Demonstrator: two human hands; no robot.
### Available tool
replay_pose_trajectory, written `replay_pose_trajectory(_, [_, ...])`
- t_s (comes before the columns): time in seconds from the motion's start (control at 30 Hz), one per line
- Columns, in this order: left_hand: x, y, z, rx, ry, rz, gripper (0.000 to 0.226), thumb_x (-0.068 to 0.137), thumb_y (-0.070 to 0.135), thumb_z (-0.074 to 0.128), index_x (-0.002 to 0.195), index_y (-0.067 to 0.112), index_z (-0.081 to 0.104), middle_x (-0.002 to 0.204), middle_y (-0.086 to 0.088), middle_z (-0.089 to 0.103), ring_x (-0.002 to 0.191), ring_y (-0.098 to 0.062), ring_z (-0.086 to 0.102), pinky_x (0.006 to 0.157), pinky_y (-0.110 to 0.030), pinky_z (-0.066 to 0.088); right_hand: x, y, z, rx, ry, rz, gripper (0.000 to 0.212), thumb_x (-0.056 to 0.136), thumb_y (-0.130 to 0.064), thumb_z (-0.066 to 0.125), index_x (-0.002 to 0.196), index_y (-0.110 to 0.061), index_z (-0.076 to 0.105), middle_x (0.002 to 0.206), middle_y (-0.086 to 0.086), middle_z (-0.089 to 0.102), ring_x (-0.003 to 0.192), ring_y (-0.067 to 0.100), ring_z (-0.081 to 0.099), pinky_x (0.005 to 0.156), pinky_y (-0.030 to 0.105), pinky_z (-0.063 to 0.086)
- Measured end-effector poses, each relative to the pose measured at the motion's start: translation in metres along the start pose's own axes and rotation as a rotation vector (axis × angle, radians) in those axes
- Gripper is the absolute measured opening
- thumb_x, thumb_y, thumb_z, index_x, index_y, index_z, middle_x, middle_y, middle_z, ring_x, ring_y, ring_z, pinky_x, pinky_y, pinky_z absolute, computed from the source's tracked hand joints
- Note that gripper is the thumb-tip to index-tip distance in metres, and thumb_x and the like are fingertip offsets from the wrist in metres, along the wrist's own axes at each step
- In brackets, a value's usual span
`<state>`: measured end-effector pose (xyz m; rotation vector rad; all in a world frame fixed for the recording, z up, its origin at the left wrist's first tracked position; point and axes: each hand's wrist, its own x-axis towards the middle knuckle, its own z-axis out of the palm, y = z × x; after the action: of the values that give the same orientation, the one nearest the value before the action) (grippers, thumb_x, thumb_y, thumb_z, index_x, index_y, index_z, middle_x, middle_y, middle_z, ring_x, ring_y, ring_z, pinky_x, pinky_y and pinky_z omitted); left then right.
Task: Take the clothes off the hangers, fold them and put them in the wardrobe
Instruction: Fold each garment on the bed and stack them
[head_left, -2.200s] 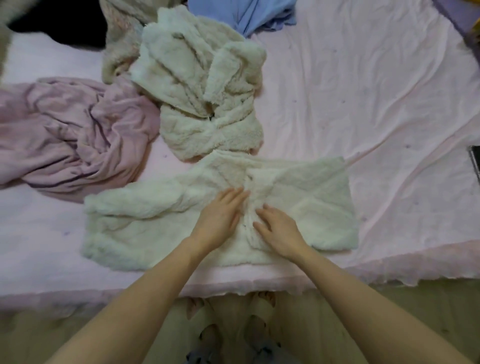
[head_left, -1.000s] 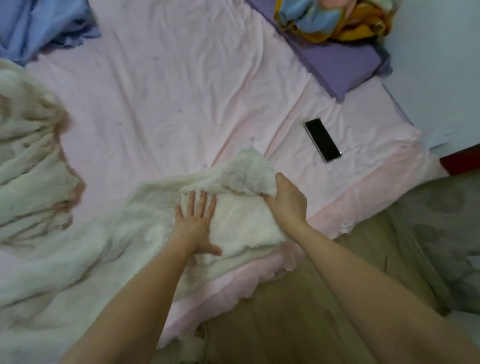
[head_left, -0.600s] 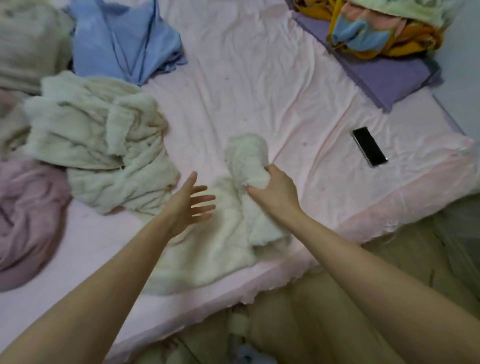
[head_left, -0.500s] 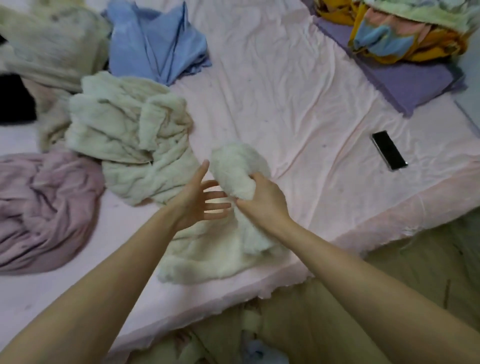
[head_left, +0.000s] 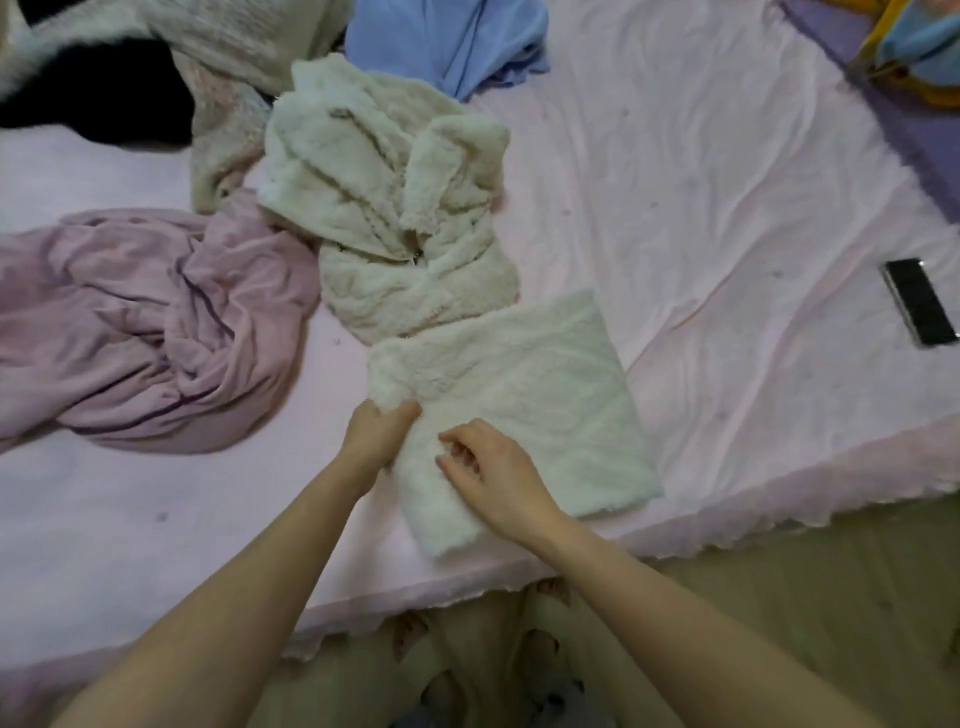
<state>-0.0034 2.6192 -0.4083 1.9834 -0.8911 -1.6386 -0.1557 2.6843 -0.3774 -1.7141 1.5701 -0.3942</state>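
Folding the white fleece garment (head_left: 524, 395) lying at the near edge of the pink bed (head_left: 727, 218), pinching its left fold in the left hand (head_left: 382, 428), pressing with curled right hand (head_left: 491, 473), ideally keeping edges aligned while flattening.

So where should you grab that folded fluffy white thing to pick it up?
Probably under both short sides of the folded white fleece garment, one hand from the left, one from the right. It lies flat in floppy layers; supporting both sides should keep the fold. The left hand already grips its left edge.
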Motion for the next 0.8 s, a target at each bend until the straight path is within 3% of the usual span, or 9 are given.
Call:
replay_pose_trajectory(0.1, [0.006,-0.019,-0.002,-0.032,-0.072,0.028,0.051,0.081,0.037,0.074,0.126,0.020,0.058,0.115,0.003,0.067,0.102,-0.016,0.065,0.086,-0.033,0.054,0.004,0.031,-0.005,-0.167,0.295,0.029,0.040,0.090,-0.032,0.043,0.118,-0.009,0.061,0.114,0.010,0.058,0.104,0.027,0.053,0.089,0.039,0.045])
replay_pose_trajectory(0.17, [0.008,-0.024,0.003,-0.106,-0.148,0.039,0.074,0.069,0.046,0.083,0.132,0.024,0.052,0.120,0.008,0.064,0.107,-0.013,0.063,0.092,-0.035,0.053,0.013,0.056,-0.020,-0.230,0.445,0.205,0.048,0.088,-0.030,0.050,0.130,-0.008,0.053,0.130,0.015,0.051,0.119,0.034,0.046,0.100,0.044,0.039])
replay_pose_trajectory(0.27, [0.011,-0.030,0.012,-0.111,-0.199,0.000,0.091,0.055,0.047,0.089,0.134,0.026,0.049,0.121,0.008,0.065,0.108,-0.013,0.064,0.092,-0.039,0.054,0.024,0.097,-0.051,-0.208,0.428,0.477,0.079,0.083,-0.044,0.065,0.146,-0.011,0.031,0.145,0.013,0.040,0.134,0.031,0.035,0.110,0.043,0.029])
replay_pose_trajectory(0.37, [0.015,-0.035,0.015,-0.111,-0.200,-0.061,0.099,0.044,0.053,0.093,0.131,0.025,0.053,0.118,0.006,0.067,0.104,-0.014,0.066,0.091,-0.039,0.055,0.032,0.129,-0.074,0.057,0.306,0.700,0.111,0.062,-0.060,0.079,0.147,-0.018,0.021,0.141,0.006,0.044,0.129,0.028,0.045,0.107,0.045,0.038])
replay_pose_trajectory(0.43, [0.019,-0.033,0.018,-0.161,-0.240,-0.090,0.100,0.041,0.053,0.093,0.129,0.023,0.056,0.117,0.003,0.069,0.103,-0.016,0.068,0.092,-0.041,0.055,0.035,0.143,-0.077,0.314,0.237,0.753,0.109,0.058,-0.055,0.084,0.142,-0.017,0.025,0.135,0.002,0.049,0.122,0.025,0.052,0.102,0.041,0.044])
replay_pose_trajectory(0.5, [0.019,-0.026,0.026,-0.211,-0.297,-0.129,0.093,0.046,0.049,0.093,0.127,0.018,0.058,0.114,0.000,0.071,0.102,-0.020,0.069,0.092,-0.042,0.054,0.038,0.153,-0.081,0.391,0.215,0.770,0.100,0.060,-0.048,0.087,0.137,-0.014,0.034,0.130,0.001,0.053,0.116,0.023,0.055,0.097,0.036,0.046])
replay_pose_trajectory(0.67, [0.004,0.014,0.072,-0.256,-0.427,-0.062,0.066,0.067,0.035,0.082,0.126,0.017,0.059,0.115,-0.003,0.070,0.105,-0.022,0.068,0.088,-0.039,0.054,0.047,0.171,-0.104,0.297,0.230,0.714,0.069,0.065,-0.042,0.085,0.121,-0.012,0.057,0.118,0.005,0.064,0.107,0.026,0.062,0.092,0.037,0.051])
replay_pose_trajectory(0.8, [0.006,0.070,0.120,-0.212,-0.324,0.000,0.084,0.055,0.044,0.089,0.129,0.020,0.057,0.117,0.002,0.069,0.106,-0.018,0.067,0.094,-0.042,0.053,0.042,0.190,-0.177,0.177,0.401,0.714,0.070,0.067,-0.047,0.082,0.119,-0.010,0.056,0.114,0.008,0.064,0.102,0.030,0.061,0.086,0.041,0.051])
